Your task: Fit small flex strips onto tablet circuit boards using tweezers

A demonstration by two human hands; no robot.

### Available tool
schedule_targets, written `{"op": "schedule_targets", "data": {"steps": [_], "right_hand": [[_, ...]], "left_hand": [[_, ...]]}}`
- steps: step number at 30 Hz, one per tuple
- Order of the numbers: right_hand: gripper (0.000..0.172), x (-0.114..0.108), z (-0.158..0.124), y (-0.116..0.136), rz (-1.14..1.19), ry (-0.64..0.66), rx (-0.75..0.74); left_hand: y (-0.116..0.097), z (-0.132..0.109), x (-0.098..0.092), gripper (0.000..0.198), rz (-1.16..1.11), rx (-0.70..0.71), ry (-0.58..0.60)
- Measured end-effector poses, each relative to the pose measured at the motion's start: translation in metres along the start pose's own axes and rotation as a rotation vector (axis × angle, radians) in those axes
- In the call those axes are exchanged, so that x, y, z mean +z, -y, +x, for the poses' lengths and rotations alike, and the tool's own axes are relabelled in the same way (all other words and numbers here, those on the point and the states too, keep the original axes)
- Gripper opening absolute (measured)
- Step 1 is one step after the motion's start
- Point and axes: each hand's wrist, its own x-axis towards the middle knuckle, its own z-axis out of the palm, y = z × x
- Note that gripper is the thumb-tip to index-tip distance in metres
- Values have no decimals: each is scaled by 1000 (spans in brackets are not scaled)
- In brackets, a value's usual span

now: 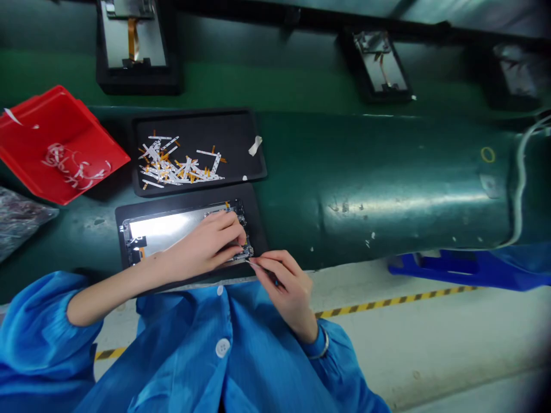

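L hand (219,238): fingers bent over device (172,226), grip can't tell | R hand (288,287): fingers nr together at its corner, held item unclear | device under L, left of R | prob mid-job: circuitry (247,250) uncovered; strips (172,166) left loose beyond L

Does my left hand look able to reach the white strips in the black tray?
Probably yes: your left hand is over the silver-backed panel; the white strips lie just beyond, nothing tall between.
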Motion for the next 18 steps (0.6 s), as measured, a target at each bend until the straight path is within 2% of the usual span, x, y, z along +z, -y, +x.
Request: {"op": "schedule_targets", "data": {"steps": [5,8,13,18], "right_hand": [[20,-6,6,-14,-65,98,-239],[17,-10,13,-17,-105,132,-313],[20,-14,18,-23,-99,263,-404],[18,-14,17,-31,-114,237,-567]], "left_hand": [[3,0,5,10,-13,24,-24],[6,-1,7,11,-18,29,-29],[6,-2,8,10,-23,31,-41],[7,-2,8,11,-32,40,-47]]}}
